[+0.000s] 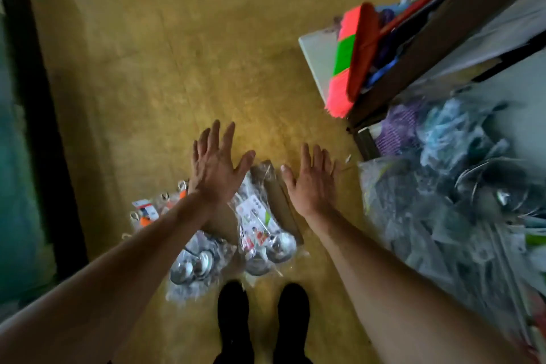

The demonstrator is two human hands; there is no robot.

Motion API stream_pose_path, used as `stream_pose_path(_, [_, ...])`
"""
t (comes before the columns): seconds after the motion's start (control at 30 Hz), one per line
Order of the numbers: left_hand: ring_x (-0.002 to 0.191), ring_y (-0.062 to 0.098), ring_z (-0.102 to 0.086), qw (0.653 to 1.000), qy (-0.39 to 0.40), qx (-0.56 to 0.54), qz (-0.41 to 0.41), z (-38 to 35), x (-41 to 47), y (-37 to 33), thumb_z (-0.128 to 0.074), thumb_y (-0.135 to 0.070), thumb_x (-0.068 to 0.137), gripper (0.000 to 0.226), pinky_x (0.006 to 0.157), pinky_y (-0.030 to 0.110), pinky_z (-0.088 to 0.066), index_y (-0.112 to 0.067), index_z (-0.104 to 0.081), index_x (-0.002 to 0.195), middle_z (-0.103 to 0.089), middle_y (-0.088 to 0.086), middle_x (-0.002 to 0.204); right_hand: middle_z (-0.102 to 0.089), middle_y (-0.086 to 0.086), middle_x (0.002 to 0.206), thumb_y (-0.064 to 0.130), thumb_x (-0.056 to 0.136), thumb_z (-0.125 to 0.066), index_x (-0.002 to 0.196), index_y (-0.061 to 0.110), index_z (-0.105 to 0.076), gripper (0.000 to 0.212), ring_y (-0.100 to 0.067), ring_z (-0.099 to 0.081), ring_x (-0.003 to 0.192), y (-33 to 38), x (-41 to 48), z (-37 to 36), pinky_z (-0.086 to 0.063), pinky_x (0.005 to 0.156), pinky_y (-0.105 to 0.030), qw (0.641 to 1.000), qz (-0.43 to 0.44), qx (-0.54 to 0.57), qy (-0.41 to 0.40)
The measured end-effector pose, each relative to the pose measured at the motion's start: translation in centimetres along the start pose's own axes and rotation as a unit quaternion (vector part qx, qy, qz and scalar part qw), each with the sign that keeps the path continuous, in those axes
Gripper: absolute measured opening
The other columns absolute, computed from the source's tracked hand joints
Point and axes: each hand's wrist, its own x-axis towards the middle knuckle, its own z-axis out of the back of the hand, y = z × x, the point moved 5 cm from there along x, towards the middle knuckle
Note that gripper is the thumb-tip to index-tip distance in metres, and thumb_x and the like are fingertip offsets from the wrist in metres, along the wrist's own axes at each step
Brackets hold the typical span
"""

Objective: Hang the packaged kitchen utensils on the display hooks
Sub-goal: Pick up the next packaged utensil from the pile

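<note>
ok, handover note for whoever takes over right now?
Left hand: open, fingers spread, empty, held out above the packs.
Right hand: open, empty, beside it.
Utensil packs lie on the floor just ahead of the shoes; smaller carded packs are to their left.
Done: nothing hung that shows; no hooks in view.
Left: pick up the packs and hang each.

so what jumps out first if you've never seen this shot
Two open hands, left hand and right hand, spread above the yellow floor, holding nothing. Under them lie clear utensil packs by the black shoes. A neon pink-and-green broom stands out at upper right.
</note>
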Motion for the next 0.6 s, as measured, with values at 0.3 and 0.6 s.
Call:
stream_pose_path(0.3, [0.145, 0.039, -0.026, 0.964, 0.008, 0.121, -0.238, 13.8, 3.1, -15.4, -0.020, -0.072, 0.089, 0.086, 0.118, 0.060, -0.019, -0.016, -0.034, 0.153, -0.030, 0.018, 0.158, -0.035, -0.015, 0.155, 0.065, 0.095, -0.019, 0.152, 0.014, -0.035, 0.078, -0.033, -0.030, 0.144, 0.9, 0.5, 18.4, -0.016, 0.119, -0.055, 0.989, -0.029, 0.022, -0.143])
stream_pose_path(0.6, [0.149, 0.036, -0.019, 0.904, 0.057, 0.147, -0.397, 16.6, -3.1, -29.2, -0.012, -0.076, 0.084, 0.094, 0.120, 0.059, -0.014, -0.018, -0.031, 0.155, -0.026, 0.015, 0.161, -0.041, -0.017, 0.151, 0.061, 0.095, -0.032, 0.149, 0.012, -0.039, 0.073, -0.037, -0.036, 0.141, -7.3, -8.7, 27.2, -0.022, 0.117, -0.057, 0.964, -0.159, 0.029, -0.211])
